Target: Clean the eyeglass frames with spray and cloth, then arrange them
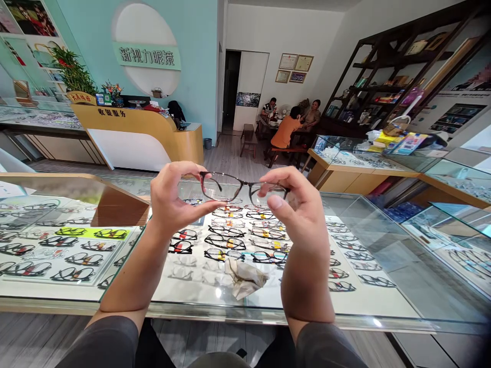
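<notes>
One pair of dark, thin-rimmed, clear-lensed eyeglasses (246, 183), raised above the glass-topped white display counter (253, 312); we pinch one end in our left hand (169, 199), presumably for steadiness; fingers of our right hand (305, 204) bracket the other lens, contact unclear

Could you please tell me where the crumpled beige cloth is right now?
In the head view, the crumpled beige cloth lies at lower centre on the glass counter, left of the right forearm and below the held glasses.

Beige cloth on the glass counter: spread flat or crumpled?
Crumpled: the beige cloth is bunched up, with raised folds and uneven edges.
</notes>
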{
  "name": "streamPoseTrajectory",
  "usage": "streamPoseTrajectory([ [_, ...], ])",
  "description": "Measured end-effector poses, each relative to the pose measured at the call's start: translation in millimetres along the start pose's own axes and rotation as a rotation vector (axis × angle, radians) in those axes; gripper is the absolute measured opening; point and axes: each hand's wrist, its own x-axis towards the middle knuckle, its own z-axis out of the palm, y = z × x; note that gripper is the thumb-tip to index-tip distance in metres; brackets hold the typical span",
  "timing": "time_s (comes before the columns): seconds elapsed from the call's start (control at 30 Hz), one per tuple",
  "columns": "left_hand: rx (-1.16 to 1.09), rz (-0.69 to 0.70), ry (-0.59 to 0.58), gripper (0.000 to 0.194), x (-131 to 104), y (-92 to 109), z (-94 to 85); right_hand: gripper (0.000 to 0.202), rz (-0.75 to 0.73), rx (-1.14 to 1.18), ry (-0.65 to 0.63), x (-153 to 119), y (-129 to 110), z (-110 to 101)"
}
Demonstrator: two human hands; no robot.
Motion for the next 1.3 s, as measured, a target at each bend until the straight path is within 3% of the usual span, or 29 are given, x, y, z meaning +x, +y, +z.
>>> streamPoseTrajectory([
  [0.23, -0.037, -0.119, 0.043, 0.069, 2, -1, -0.2, 0.06, -0.025, -0.057, 0.034, 5, 8, 5],
  [0.9, -0.062, -0.28, 0.064, 0.06, 2, 2, 5.4, 0.04, 0.054, -0.032, 0.095, 11, 18, 10],
  [1.3, 0.131, -0.194, 0.172, 0.068, -6, -3, 14.4, 0.046, 0.155, -0.125, 0.042, 17, 33, 14],
])
